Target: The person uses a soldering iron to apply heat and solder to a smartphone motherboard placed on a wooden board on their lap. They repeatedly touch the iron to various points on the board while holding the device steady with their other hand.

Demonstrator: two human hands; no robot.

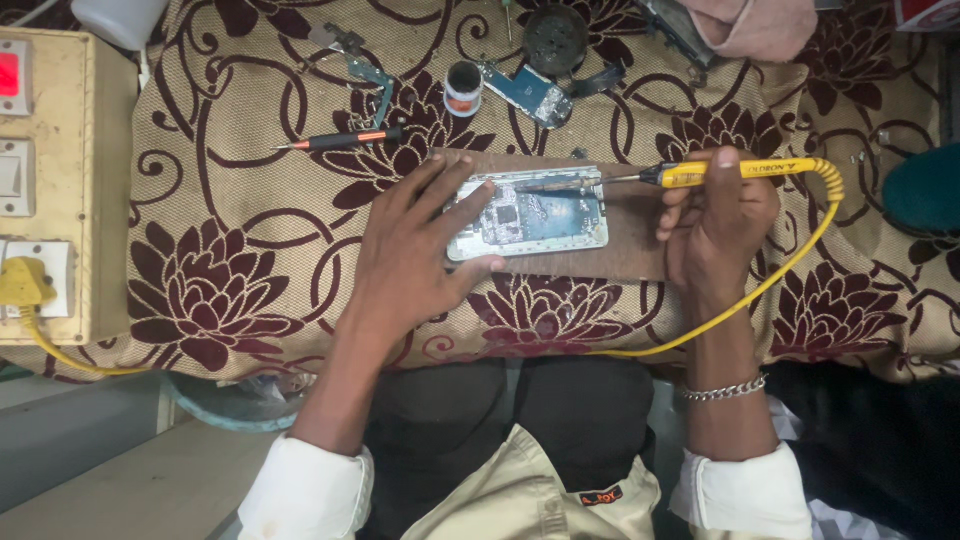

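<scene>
An opened phone (530,215) with its circuit board exposed lies on a brown wooden board (630,245) on the patterned cloth. My left hand (415,250) presses flat on the phone's left end, fingers spread, thumb along its near edge. My right hand (715,225) grips a yellow-handled soldering iron (740,170), held level, with its metal tip resting along the phone's far edge. A yellow cord (790,265) runs from the iron's handle, curving back under my right wrist.
A black-and-orange screwdriver (345,140) lies on the cloth behind the phone. A small round pot (463,88), another circuit board (530,95), a dark disc (555,38) and metal parts sit further back. A cream switch box (60,190) with a yellow plug (22,283) stands at left.
</scene>
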